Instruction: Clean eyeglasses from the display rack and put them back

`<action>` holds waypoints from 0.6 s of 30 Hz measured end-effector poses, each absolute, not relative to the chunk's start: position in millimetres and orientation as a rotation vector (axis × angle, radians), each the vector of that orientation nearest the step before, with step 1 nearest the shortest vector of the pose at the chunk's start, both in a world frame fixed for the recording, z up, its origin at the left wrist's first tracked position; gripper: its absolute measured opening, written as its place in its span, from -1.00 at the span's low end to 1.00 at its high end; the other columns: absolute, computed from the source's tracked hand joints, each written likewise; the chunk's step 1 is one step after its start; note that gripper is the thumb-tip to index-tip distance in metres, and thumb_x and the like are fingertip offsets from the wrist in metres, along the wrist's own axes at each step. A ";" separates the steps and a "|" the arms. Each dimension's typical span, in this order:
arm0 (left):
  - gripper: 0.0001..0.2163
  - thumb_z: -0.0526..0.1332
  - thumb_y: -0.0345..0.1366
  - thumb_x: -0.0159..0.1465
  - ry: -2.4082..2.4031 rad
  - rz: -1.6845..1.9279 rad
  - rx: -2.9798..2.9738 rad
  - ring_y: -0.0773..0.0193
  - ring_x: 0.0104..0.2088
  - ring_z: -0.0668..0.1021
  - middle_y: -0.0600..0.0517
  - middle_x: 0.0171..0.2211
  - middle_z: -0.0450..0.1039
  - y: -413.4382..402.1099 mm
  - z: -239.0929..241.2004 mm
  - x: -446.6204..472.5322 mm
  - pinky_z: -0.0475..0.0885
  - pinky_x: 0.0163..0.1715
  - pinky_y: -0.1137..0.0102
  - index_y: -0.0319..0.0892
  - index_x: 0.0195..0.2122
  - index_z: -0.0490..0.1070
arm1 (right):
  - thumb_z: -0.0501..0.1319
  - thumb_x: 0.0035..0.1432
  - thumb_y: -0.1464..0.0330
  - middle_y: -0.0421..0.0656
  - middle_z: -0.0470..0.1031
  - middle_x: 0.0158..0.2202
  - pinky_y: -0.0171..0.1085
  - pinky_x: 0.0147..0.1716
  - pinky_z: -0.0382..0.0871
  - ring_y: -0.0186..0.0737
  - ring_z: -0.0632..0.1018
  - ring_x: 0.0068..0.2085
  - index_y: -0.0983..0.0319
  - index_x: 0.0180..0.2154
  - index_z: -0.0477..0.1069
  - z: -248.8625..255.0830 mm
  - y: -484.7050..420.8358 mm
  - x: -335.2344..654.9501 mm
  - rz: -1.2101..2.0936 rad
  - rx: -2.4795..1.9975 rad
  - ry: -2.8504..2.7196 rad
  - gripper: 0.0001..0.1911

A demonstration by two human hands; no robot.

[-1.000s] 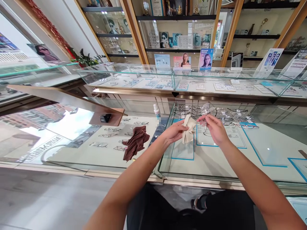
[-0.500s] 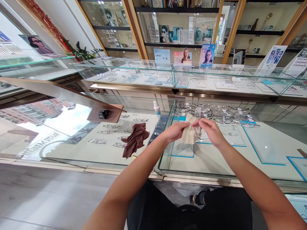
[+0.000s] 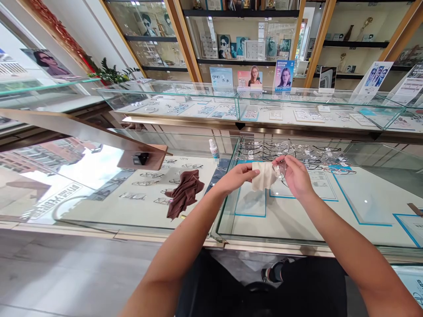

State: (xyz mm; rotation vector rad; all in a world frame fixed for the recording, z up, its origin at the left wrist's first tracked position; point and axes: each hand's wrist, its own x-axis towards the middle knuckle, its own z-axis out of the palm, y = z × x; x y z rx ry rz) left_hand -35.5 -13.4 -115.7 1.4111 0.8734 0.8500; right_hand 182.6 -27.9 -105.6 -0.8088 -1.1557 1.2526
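Note:
My left hand (image 3: 236, 177) pinches a cream cleaning cloth (image 3: 263, 175) over the glass counter (image 3: 297, 220). My right hand (image 3: 295, 176) is closed on a pair of clear-framed glasses (image 3: 282, 167), held against the right side of the cloth. Both hands hover just above the counter top, in front of rows of spectacle frames (image 3: 291, 154) laid on the glass.
A brown cloth (image 3: 185, 192) lies crumpled on the left counter, with a small spray bottle (image 3: 214, 149) behind it. A wooden panel with a black clip (image 3: 140, 157) juts in from the left. Behind stand another glass showcase (image 3: 238, 105), advert cards and shelves.
The cloth has shifted from hanging below my left hand to lying spread sideways against the glasses. My right hand has turned the glasses slightly and both hands sit a little higher in view.

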 end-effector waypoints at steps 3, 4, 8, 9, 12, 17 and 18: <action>-0.62 0.38 0.06 0.21 0.910 1.059 1.378 0.30 -0.34 0.45 0.05 -0.35 0.47 -15.9 -113.2 -36.3 0.35 -0.29 0.42 -0.20 -0.26 0.50 | 0.39 0.12 -0.01 -0.13 0.66 -0.27 -0.07 0.02 0.44 -0.06 0.61 -0.10 0.10 -0.37 0.60 -105.4 -26.3 184.0 1.205 -0.903 -1.200 -0.67; -0.64 0.35 0.05 0.23 0.943 1.117 1.421 0.31 -0.36 0.43 0.07 -0.38 0.43 -16.7 -112.2 -36.6 0.33 -0.32 0.43 -0.19 -0.29 0.46 | 0.39 0.12 -0.01 -0.14 0.66 -0.28 -0.07 0.03 0.43 -0.07 0.60 -0.12 0.10 -0.38 0.61 -105.1 -26.4 184.0 1.181 -0.937 -1.219 -0.67; -0.63 0.32 0.03 0.29 1.047 1.083 1.695 0.36 -0.43 0.30 0.11 -0.45 0.25 -20.1 -108.8 -35.8 0.20 -0.42 0.44 -0.17 -0.40 0.35 | 0.42 0.11 -0.01 -0.16 0.63 -0.29 -0.07 0.02 0.46 -0.10 0.60 -0.13 0.11 -0.37 0.61 -103.1 -31.2 181.1 1.284 -0.816 -1.231 -0.67; -0.61 0.30 0.06 0.30 1.030 1.042 1.718 0.36 -0.43 0.29 0.11 -0.46 0.24 -20.8 -108.2 -35.1 0.18 -0.44 0.44 -0.18 -0.40 0.35 | 0.44 0.09 -0.02 -0.16 0.62 -0.29 -0.07 0.01 0.48 -0.09 0.60 -0.13 0.11 -0.36 0.60 -102.9 -33.1 179.8 1.364 -0.749 -1.226 -0.66; -0.53 0.27 0.18 0.31 0.929 0.964 1.708 0.37 -0.45 0.29 0.11 -0.47 0.24 -21.7 -107.7 -33.6 0.16 -0.46 0.44 -0.19 -0.40 0.38 | 0.46 0.07 -0.02 -0.14 0.62 -0.28 -0.08 -0.06 0.52 -0.09 0.61 -0.14 0.13 -0.34 0.59 -104.5 -36.9 176.4 1.565 -0.678 -1.226 -0.63; -0.44 0.36 0.29 0.19 0.893 1.084 1.513 0.40 -0.48 0.27 0.12 -0.51 0.24 -16.2 -109.8 -37.4 0.17 -0.46 0.45 -0.19 -0.43 0.38 | 0.47 0.05 0.01 -0.17 0.64 -0.31 -0.18 -0.07 0.47 -0.15 0.61 -0.16 0.14 -0.35 0.61 -110.5 -33.4 176.7 1.523 -0.843 -1.170 -0.66; -0.44 0.38 0.29 0.17 0.898 1.116 1.453 0.40 -0.49 0.27 0.13 -0.51 0.25 -14.6 -110.7 -38.2 0.17 -0.47 0.46 -0.18 -0.42 0.37 | 0.48 0.04 0.02 -0.16 0.64 -0.31 -0.18 -0.08 0.46 -0.15 0.61 -0.15 0.14 -0.35 0.61 -110.9 -32.3 177.5 1.526 -0.836 -1.150 -0.67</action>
